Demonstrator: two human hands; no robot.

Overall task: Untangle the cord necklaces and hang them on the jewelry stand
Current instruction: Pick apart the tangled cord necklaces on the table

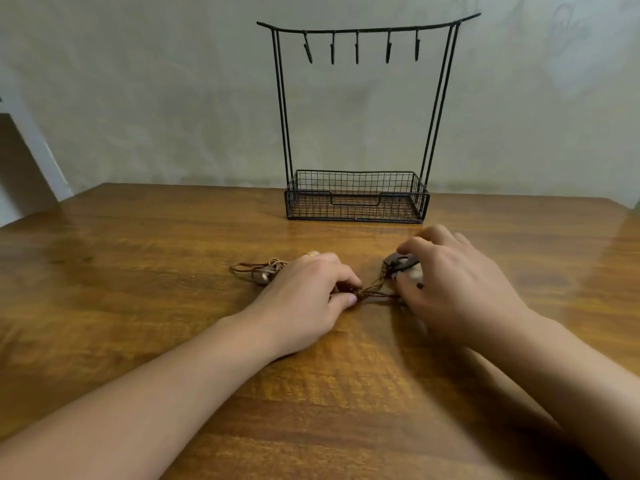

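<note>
Head view, and the cord necklaces point(370, 289) lie in a tangle on the wooden table point(138, 258), thin brown cords knotted at the middle, a coppery rounded pendant point(262, 277) out at the left end and a dark carved pendant point(401, 262) at the right. The left hand point(308, 292) pinches the knot between thumb and forefinger while the right hand point(446, 278), slightly blurred, curls its fingers round the dark pendant. Behind them, well apart, the black wire jewelry stand point(356, 195) stands upright, five hooks bare.
</note>
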